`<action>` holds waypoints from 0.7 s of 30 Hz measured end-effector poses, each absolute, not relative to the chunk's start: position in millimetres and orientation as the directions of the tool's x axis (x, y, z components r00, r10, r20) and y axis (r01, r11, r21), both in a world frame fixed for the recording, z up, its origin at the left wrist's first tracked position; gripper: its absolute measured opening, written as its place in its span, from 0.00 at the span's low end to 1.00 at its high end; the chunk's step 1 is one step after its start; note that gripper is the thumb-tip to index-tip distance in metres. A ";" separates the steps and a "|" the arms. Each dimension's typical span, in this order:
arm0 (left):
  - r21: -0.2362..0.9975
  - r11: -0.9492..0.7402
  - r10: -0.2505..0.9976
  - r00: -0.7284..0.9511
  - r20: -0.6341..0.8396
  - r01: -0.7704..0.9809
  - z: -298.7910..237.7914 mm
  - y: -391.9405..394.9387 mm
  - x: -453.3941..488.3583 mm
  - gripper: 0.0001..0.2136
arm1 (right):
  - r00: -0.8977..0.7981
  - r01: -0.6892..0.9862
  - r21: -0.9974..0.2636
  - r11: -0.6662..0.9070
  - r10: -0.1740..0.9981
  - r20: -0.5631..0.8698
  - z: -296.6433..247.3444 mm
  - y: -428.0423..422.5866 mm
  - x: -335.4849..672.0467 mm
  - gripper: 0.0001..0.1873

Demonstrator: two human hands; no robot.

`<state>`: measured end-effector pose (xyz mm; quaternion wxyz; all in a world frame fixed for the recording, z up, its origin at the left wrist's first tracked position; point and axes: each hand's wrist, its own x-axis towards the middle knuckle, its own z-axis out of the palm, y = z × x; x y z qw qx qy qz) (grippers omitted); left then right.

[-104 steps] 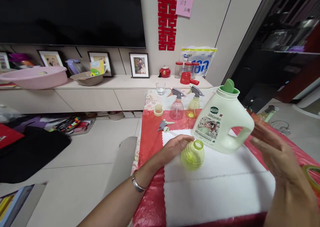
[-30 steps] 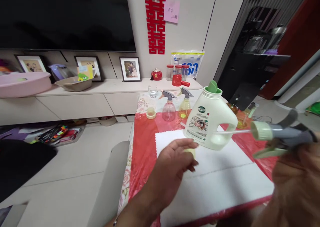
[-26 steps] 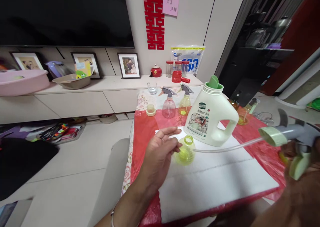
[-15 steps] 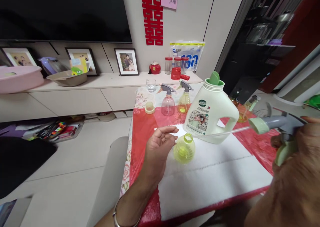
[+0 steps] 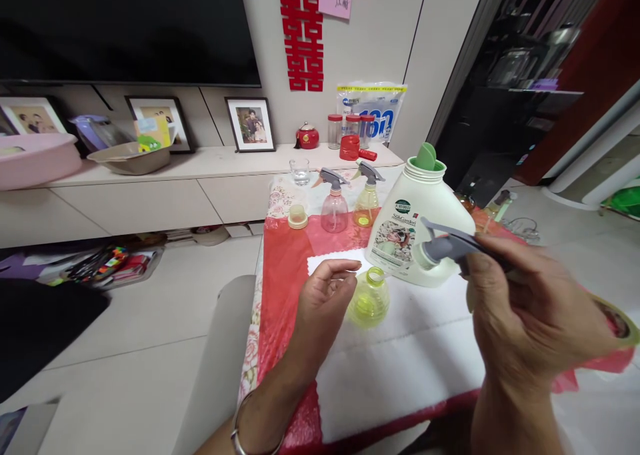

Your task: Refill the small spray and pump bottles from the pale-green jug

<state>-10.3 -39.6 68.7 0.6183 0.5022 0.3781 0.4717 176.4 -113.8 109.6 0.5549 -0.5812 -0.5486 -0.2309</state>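
Observation:
My right hand grips a grey spray trigger head with a pale green collar, held tilted in front of the large white-green jug. Its clear tube reaches left toward the mouth of a small yellow-green ribbed bottle; whether the tip is inside I cannot tell. A little liquid appears low in that bottle, which stands upright on a white cloth. Close at the bottle's left side is my left hand, fingers loosely bent, thumb apart, nothing in it. Whether it touches the bottle is unclear.
Behind stand the detergent jug with a green spout, a pink spray bottle, a yellow spray bottle, a pale cap and a glass. A grey seat borders the red-covered table at left.
My right hand has moved left with the spray head, bringing the tube toward the small bottle's mouth. My left hand stays nearly in place beside the bottle.

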 end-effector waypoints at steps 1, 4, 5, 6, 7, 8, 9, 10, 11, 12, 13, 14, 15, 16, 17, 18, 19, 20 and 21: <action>0.980 0.050 0.961 0.276 0.006 -0.193 68.4 -39.8 -10.4 0.09 | 0.256 0.915 -0.346 0.209 0.362 0.896 112.5 -110.7 173.4 0.18; 0.987 0.031 0.957 0.288 0.016 -0.161 68.0 -39.6 -10.1 0.09 | 0.134 0.945 -0.232 0.232 0.374 0.918 117.0 -102.6 167.2 0.19; 0.988 0.025 0.956 0.294 0.020 -0.150 68.1 -39.4 -9.7 0.09 | 0.102 0.943 -0.212 0.255 0.386 0.917 117.1 -100.7 166.2 0.19; 0.990 0.020 0.953 0.301 0.023 -0.140 68.2 -39.0 -9.1 0.09 | 0.075 0.940 -0.197 0.278 0.395 0.915 116.6 -99.1 165.5 0.19; 0.991 0.013 0.951 0.309 0.028 -0.131 68.4 -38.5 -8.3 0.09 | 0.053 0.937 -0.186 0.297 0.406 0.912 115.8 -97.7 165.0 0.18; 0.992 0.005 0.948 0.316 0.035 -0.124 68.5 -37.7 -7.3 0.09 | 0.034 0.934 -0.177 0.312 0.414 0.909 114.9 -96.4 164.6 0.17; 0.993 -0.007 0.945 0.323 0.046 -0.120 68.5 -36.7 -6.0 0.10 | 0.018 0.930 -0.171 0.326 0.424 0.905 113.9 -95.0 164.2 0.16; 0.993 -0.026 0.943 0.327 0.064 -0.119 68.3 -35.5 -4.6 0.10 | 0.005 0.925 -0.169 0.341 0.433 0.902 112.9 -93.5 163.6 0.16; 0.992 -0.050 0.942 0.325 0.086 -0.118 67.9 -34.2 -3.1 0.10 | -0.006 0.919 -0.169 0.357 0.441 0.897 112.0 -91.9 162.8 0.15; 0.991 -0.074 0.940 0.323 0.108 -0.115 67.3 -32.8 -1.6 0.09 | -0.016 0.913 -0.170 0.370 0.451 0.893 111.1 -90.1 161.9 0.14; 0.989 -0.097 0.938 0.322 0.128 -0.111 66.3 -31.5 -0.2 0.09 | -0.024 0.909 -0.171 0.380 0.458 0.889 110.1 -88.3 161.0 0.14; 0.987 -0.118 0.935 0.321 0.148 -0.112 65.0 -30.4 1.0 0.09 | -0.031 0.906 -0.172 0.386 0.466 0.884 109.1 -86.5 160.0 0.13; 0.984 -0.136 0.932 0.321 0.167 -0.119 63.3 -29.6 1.9 0.10 | -0.037 0.904 -0.173 0.391 0.474 0.880 108.1 -84.8 159.2 0.12; 0.980 -0.148 0.928 0.325 0.184 -0.133 61.4 -29.2 2.5 0.10 | -0.041 0.902 -0.175 0.394 0.483 0.875 106.9 -83.4 158.6 0.12; 0.976 -0.154 0.922 0.332 0.197 -0.153 59.1 -29.0 2.9 0.11 | -0.044 0.902 -0.178 0.393 0.495 0.868 105.8 -82.2 158.3 0.11; 0.972 -0.156 0.918 0.338 0.208 -0.175 56.7 -29.0 3.2 0.11 | -0.049 0.903 -0.177 0.392 0.503 0.863 104.7 -81.3 158.4 0.11; 0.968 -0.156 0.914 0.344 0.217 -0.198 54.1 -29.2 3.3 0.12 | -0.057 0.904 -0.172 0.391 0.509 0.859 103.7 -80.7 158.8 0.11; 0.964 -0.152 0.910 0.350 0.223 -0.219 51.6 -29.4 3.5 0.13 | -0.066 0.906 -0.164 0.391 0.513 0.856 102.9 -80.3 159.4 0.11; 0.960 -0.148 0.906 0.356 0.227 -0.237 49.1 -29.5 3.8 0.13 | -0.074 0.907 -0.157 0.391 0.514 0.855 102.3 -80.2 160.2 0.11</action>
